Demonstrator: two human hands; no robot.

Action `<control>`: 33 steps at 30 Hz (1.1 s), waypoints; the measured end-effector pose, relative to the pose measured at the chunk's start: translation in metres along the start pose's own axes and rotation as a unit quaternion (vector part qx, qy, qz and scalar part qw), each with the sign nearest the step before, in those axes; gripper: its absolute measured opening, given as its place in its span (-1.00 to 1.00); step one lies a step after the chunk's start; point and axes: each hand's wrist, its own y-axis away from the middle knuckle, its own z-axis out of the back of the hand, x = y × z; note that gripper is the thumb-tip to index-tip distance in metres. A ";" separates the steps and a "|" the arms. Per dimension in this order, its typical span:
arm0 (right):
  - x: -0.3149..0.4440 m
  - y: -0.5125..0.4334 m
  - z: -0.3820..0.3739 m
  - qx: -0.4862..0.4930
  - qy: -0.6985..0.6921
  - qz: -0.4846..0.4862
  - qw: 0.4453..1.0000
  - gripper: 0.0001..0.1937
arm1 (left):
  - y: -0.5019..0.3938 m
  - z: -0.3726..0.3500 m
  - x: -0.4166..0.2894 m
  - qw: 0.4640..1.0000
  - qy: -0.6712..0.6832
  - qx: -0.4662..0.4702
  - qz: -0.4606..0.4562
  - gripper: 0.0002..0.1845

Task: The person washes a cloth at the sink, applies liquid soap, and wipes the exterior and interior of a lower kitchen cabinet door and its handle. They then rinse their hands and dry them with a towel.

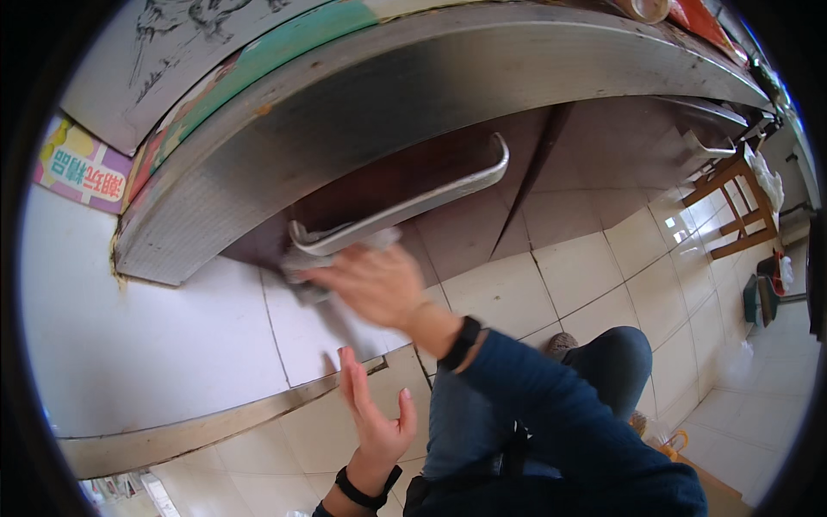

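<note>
My right hand (378, 284), blurred, presses a grey cloth (300, 266) near the left end of a metal bar handle (413, 205). Its palm side is hidden, and a black band circles the wrist. The handle is fixed to a dark brown, glossy cabinet door (446, 239), under the metal edge of the countertop (387, 84). Lower down, my left hand (375, 410) is held in the air with fingers extended and thumb apart, with nothing in it. Beside it is the white tiled wall (194, 336).
A second handle (707, 145) sits on the cabinet's far right. Beyond it stands a wooden stool (743, 207) with a white plastic bag (764, 174) on it. Pale tiles cover the floor (601, 284). A dark green bin-like object (759, 300) rests at the right.
</note>
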 end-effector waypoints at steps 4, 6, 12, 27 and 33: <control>-0.084 0.037 0.030 -0.118 0.162 -0.083 0.976 -0.48 | -0.002 -0.003 0.001 1.000 -0.001 0.000 -0.014 -0.17; -0.089 0.051 0.021 -0.154 0.188 -0.125 0.962 -0.50 | 0.000 -0.005 0.000 1.000 0.014 0.001 -0.006 -0.17; -0.029 0.038 -0.013 0.062 0.036 0.106 0.992 -0.53 | 0.003 0.005 -0.004 1.000 0.017 -0.005 -0.021 -0.15; 0.070 -0.047 0.025 -0.084 0.127 0.037 0.988 -0.61 | 0.012 0.015 -0.006 0.999 -0.023 -0.028 -0.007 -0.18; 0.072 -0.058 0.041 -0.095 0.242 0.107 0.960 -0.60 | 0.021 0.005 -0.009 0.999 0.042 -0.003 0.024 -0.15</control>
